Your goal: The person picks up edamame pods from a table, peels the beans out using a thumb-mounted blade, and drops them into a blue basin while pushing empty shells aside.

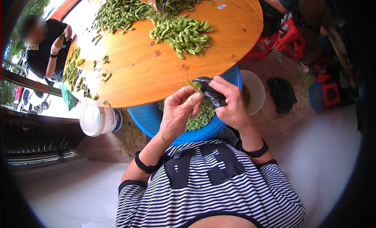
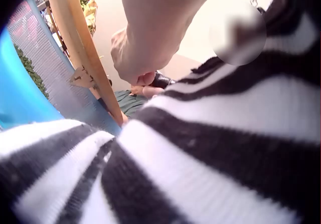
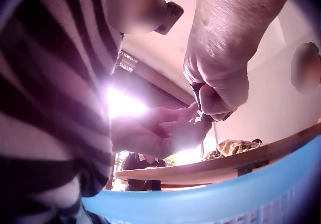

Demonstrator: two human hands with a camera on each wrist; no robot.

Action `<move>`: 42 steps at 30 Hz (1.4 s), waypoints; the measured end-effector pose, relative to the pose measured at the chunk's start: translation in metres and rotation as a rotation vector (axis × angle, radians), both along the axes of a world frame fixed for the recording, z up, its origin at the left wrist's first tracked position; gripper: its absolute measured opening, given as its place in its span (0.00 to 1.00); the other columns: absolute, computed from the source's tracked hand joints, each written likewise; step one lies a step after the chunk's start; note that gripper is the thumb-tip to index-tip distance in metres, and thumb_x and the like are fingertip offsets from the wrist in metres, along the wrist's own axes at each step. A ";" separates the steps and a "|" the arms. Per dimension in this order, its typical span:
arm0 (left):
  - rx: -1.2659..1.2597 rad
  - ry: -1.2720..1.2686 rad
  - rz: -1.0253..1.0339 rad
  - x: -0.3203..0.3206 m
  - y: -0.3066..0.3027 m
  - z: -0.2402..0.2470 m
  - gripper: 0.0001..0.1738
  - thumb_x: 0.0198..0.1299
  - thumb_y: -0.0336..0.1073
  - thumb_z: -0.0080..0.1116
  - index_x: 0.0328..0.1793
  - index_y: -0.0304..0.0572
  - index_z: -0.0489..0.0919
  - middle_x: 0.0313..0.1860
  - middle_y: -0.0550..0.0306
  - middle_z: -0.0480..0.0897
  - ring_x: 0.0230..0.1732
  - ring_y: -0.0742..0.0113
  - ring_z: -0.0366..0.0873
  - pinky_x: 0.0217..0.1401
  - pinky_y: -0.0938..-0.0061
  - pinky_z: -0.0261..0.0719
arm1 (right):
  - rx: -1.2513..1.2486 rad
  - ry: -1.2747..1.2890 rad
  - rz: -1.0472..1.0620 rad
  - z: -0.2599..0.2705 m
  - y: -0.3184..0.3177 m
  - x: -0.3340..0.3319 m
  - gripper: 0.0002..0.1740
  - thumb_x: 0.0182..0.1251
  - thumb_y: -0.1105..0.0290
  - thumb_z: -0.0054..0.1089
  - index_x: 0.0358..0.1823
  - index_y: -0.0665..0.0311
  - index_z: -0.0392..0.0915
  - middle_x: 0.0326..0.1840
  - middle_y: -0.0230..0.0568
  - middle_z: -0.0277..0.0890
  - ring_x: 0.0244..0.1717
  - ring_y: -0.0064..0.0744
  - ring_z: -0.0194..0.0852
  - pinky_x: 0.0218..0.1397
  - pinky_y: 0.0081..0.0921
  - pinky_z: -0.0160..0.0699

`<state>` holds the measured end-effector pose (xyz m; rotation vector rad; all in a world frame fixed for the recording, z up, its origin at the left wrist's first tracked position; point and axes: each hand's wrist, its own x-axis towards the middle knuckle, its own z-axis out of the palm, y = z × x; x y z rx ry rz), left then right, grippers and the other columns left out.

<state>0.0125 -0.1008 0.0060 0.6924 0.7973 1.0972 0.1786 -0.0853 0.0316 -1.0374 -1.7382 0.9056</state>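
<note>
In the head view a green edamame pod [image 1: 193, 85] is pinched between both hands above a blue basket [image 1: 138, 121]. My left hand [image 1: 178, 113] holds its near side between thumb and fingertips. My right hand [image 1: 233, 104] grips it from the other side, with a glossy black covering [image 1: 213, 96] over its finger and thumb ends. Shelled green beans [image 1: 200, 121] fill the basket's bottom below. In the left wrist view my left hand [image 2: 143, 53] hides the pod. The right wrist view shows my right hand [image 3: 218, 78] with its curled fingers meeting the left ones.
A round wooden table [image 1: 133, 73] rises just beyond the basket, bearing a heap of pods [image 1: 182, 34] and scattered pods [image 1: 72, 71] at left. White buckets [image 1: 92, 120] stand either side. Another person [image 1: 43, 47] sits at far left. Red stools [image 1: 290, 41] are at right.
</note>
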 end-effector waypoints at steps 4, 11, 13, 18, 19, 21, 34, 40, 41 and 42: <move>0.036 -0.001 -0.047 0.002 0.009 -0.008 0.09 0.70 0.37 0.53 0.42 0.38 0.78 0.30 0.62 0.79 0.24 0.77 0.71 0.26 0.84 0.66 | -0.014 -0.006 -0.031 -0.001 -0.003 -0.003 0.22 0.49 0.89 0.51 0.49 0.73 0.77 0.34 0.43 0.71 0.36 0.33 0.74 0.41 0.22 0.72; -0.108 -0.280 -0.007 0.004 0.013 -0.013 0.10 0.71 0.38 0.50 0.45 0.39 0.77 0.35 0.58 0.82 0.29 0.75 0.77 0.26 0.84 0.70 | -0.717 0.989 0.355 -0.031 0.009 0.012 0.16 0.61 0.81 0.43 0.47 0.71 0.78 0.27 0.27 0.68 0.20 0.09 0.49 0.17 0.08 0.47; -0.104 -0.271 -0.018 0.003 0.013 -0.008 0.10 0.71 0.38 0.51 0.44 0.39 0.77 0.34 0.57 0.82 0.28 0.75 0.77 0.26 0.84 0.70 | -0.804 1.124 0.189 -0.027 0.007 0.010 0.18 0.59 0.80 0.42 0.47 0.71 0.78 0.22 0.25 0.65 0.19 0.10 0.48 0.18 0.10 0.50; -0.126 -0.307 -0.216 -0.011 0.018 -0.007 0.08 0.70 0.36 0.52 0.43 0.39 0.78 0.32 0.55 0.82 0.28 0.73 0.78 0.27 0.83 0.73 | -0.522 0.693 0.213 -0.025 0.003 0.013 0.22 0.54 0.79 0.41 0.49 0.71 0.78 0.23 0.26 0.66 0.20 0.10 0.54 0.20 0.11 0.55; -0.138 -0.281 -0.168 -0.010 0.017 -0.005 0.07 0.69 0.35 0.54 0.43 0.38 0.78 0.32 0.55 0.83 0.28 0.73 0.78 0.28 0.82 0.74 | -0.409 0.558 0.181 -0.022 0.001 0.012 0.22 0.53 0.79 0.41 0.49 0.71 0.78 0.23 0.26 0.66 0.20 0.10 0.56 0.20 0.11 0.57; -0.150 -0.255 -0.120 -0.006 0.016 -0.004 0.07 0.68 0.34 0.55 0.42 0.38 0.78 0.32 0.54 0.83 0.28 0.72 0.79 0.29 0.82 0.75 | -0.421 0.480 0.177 -0.019 0.001 0.012 0.24 0.50 0.79 0.40 0.49 0.71 0.78 0.25 0.26 0.66 0.23 0.11 0.61 0.23 0.12 0.61; -0.142 -0.542 -0.083 0.001 0.012 -0.030 0.15 0.60 0.29 0.56 0.53 0.37 0.72 0.42 0.56 0.80 0.41 0.70 0.80 0.49 0.79 0.79 | 0.005 0.245 0.072 -0.033 0.001 0.005 0.21 0.54 0.83 0.46 0.50 0.69 0.78 0.36 0.34 0.74 0.31 0.17 0.69 0.31 0.12 0.68; -0.197 -0.376 -0.080 0.002 0.012 -0.015 0.16 0.61 0.26 0.50 0.56 0.35 0.72 0.39 0.56 0.80 0.35 0.71 0.77 0.40 0.79 0.77 | -0.384 0.652 0.130 -0.034 0.002 0.013 0.15 0.67 0.78 0.40 0.45 0.70 0.78 0.24 0.30 0.67 0.20 0.14 0.59 0.22 0.13 0.60; -0.162 -0.279 -0.180 -0.002 0.013 -0.016 0.14 0.62 0.26 0.49 0.54 0.35 0.72 0.36 0.55 0.81 0.33 0.71 0.77 0.36 0.79 0.76 | -0.441 0.810 0.146 -0.034 0.003 0.017 0.15 0.69 0.77 0.37 0.44 0.70 0.77 0.22 0.29 0.64 0.18 0.13 0.55 0.19 0.13 0.57; -0.158 -0.187 -0.263 -0.006 0.010 -0.017 0.16 0.63 0.27 0.49 0.58 0.34 0.71 0.37 0.55 0.81 0.33 0.70 0.77 0.37 0.78 0.76 | -0.396 0.785 0.068 -0.033 0.006 0.024 0.14 0.71 0.76 0.37 0.42 0.71 0.76 0.20 0.28 0.62 0.17 0.13 0.51 0.18 0.13 0.53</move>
